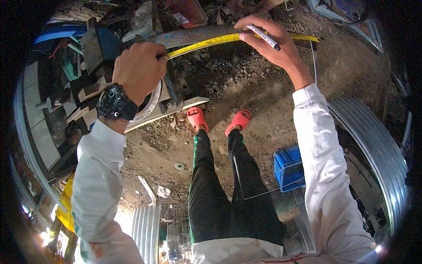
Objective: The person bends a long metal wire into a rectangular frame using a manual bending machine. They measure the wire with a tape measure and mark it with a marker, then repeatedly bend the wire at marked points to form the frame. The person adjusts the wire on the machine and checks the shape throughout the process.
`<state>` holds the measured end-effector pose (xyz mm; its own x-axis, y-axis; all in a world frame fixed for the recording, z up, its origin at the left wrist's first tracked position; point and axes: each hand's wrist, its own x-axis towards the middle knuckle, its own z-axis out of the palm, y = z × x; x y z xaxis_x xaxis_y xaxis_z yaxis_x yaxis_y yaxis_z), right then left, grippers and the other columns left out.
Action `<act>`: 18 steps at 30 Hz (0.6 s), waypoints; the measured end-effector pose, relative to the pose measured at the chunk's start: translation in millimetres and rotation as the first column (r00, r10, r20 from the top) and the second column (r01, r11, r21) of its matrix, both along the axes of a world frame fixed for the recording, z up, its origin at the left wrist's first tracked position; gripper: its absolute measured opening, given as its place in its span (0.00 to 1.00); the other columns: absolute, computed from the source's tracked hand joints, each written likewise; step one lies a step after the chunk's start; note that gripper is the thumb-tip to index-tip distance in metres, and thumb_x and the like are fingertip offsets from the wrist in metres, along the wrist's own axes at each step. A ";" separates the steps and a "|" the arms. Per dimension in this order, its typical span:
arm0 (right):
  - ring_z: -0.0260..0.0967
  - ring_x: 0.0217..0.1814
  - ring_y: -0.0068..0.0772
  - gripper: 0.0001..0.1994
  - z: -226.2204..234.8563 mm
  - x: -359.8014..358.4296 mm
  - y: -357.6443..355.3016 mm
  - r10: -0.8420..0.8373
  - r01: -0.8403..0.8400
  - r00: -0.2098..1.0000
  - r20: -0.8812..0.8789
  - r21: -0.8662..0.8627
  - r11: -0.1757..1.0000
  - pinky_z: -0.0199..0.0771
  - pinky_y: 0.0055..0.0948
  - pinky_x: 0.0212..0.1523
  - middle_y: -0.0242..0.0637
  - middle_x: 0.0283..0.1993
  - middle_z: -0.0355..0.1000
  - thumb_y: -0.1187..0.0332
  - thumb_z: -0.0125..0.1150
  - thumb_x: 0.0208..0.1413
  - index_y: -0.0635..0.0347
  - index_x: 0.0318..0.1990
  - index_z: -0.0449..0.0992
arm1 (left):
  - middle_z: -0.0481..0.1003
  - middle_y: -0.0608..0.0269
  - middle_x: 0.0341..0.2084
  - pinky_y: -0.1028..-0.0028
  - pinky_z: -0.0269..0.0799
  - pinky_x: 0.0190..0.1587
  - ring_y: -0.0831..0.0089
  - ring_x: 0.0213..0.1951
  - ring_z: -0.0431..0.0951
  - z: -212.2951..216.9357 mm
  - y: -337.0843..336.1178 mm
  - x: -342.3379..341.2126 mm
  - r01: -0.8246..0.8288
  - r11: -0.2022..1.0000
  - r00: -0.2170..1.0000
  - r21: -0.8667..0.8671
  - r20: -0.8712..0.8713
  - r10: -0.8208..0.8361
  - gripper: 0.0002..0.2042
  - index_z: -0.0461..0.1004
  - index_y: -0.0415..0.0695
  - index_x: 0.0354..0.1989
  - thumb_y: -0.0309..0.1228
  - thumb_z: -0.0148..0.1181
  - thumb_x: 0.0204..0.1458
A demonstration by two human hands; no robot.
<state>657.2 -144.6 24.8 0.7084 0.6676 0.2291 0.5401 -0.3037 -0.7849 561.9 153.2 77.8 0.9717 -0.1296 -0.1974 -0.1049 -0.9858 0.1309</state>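
Observation:
A yellow tape measure (206, 42) stretches in a slight bow along a long, rusty metal bar (189, 37). My left hand (138, 68), with a black watch on its wrist, is closed around the tape's left end; whatever else lies inside that fist is hidden. A white marker pen with a black cap end (263, 37) sits in my right hand (279, 44), slanting across the fingers. The same hand's fingertips rest at the bar and the tape, right of the middle. Beyond it, the tape's free end (318, 39) reaches past the hand.
A metal stand or vise-like block (91, 46) and wood scraps (92, 92) crowd the left. A blue crate (288, 168) and curved corrugated sheet (373, 145) lie at right. Gravel and dirt cover the ground around my red sandals (197, 118). A thin bent rod (237, 170) crosses near my legs.

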 end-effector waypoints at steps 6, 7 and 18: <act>0.72 0.40 0.19 0.10 0.6 1.5 -1.3 0.004 -0.006 1.000 -0.031 -0.081 0.997 0.72 0.23 0.42 0.29 0.40 0.77 0.66 0.64 0.60 0.56 0.47 0.77 | 0.80 0.48 0.31 0.56 0.78 0.44 0.49 0.37 0.81 8.5 9.2 19.9 0.053 0.998 0.998 0.025 -0.034 -0.052 0.11 0.83 0.48 0.39 0.36 0.58 0.52; 0.72 0.40 0.19 0.10 -0.9 1.5 -0.3 0.007 -0.011 0.999 -0.051 -0.077 0.997 0.72 0.23 0.42 0.29 0.40 0.77 0.66 0.64 0.60 0.56 0.47 0.77 | 0.80 0.48 0.32 0.56 0.78 0.44 0.49 0.37 0.81 3.3 13.9 20.2 0.057 0.998 0.996 0.015 -0.070 -0.056 0.11 0.83 0.48 0.39 0.37 0.58 0.52; 0.75 0.44 0.21 0.09 0.6 13.7 -4.4 0.064 -0.076 0.993 -0.099 -0.130 0.989 0.75 0.24 0.44 0.29 0.41 0.77 0.67 0.63 0.60 0.55 0.47 0.78 | 0.80 0.52 0.35 0.56 0.77 0.44 0.49 0.38 0.81 -1.2 13.5 21.4 -0.009 0.998 0.977 -0.064 -0.212 -0.004 0.14 0.83 0.48 0.38 0.44 0.61 0.54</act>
<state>671.0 -149.0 25.5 0.6731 0.7362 0.0695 0.4893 -0.3729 -0.7883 583.3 166.7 76.7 0.9090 -0.1461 -0.3903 -0.0654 -0.9749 0.2127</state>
